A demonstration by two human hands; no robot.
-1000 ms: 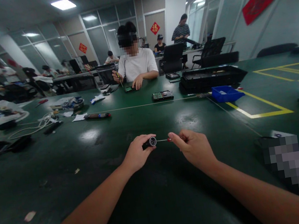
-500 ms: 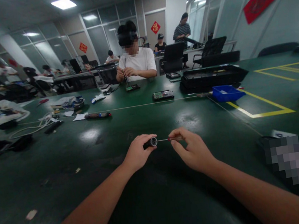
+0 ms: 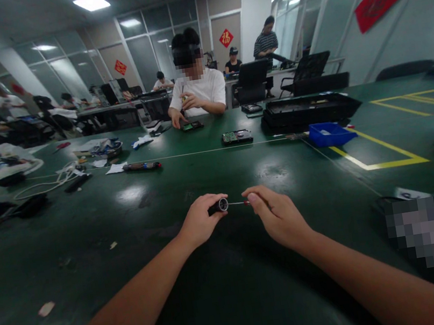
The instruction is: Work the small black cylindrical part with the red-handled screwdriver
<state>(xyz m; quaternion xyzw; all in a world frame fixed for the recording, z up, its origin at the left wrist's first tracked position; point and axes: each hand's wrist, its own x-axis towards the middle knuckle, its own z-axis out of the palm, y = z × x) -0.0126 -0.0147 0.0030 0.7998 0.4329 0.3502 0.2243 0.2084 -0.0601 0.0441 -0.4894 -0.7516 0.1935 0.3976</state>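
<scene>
My left hand (image 3: 199,223) is closed around a short black cylinder (image 3: 222,205) whose round, silver-rimmed end faces me. A thin screwdriver (image 3: 238,203) with a metal shaft and a bit of red at its handle is gripped in my right hand (image 3: 280,214). Its shaft points left and meets the cylinder's right side, or passes behind it; which of these I cannot tell. The fingers of my right hand cover most of the handle. Both hands are just above the green table (image 3: 169,278).
Past my hands lie a hard drive (image 3: 236,136), a blue bin (image 3: 329,135), a long black tray (image 3: 311,110) and a dark tool (image 3: 142,166). A white cable (image 3: 47,189) and clutter lie at left. Across the table a co-worker (image 3: 206,91) handles another drive (image 3: 192,126).
My right thumb and fingers have shifted on the screwdriver handle, covering more of it. My left hand and the cylinder stay put. The co-worker's one hand has lowered to the drive.
</scene>
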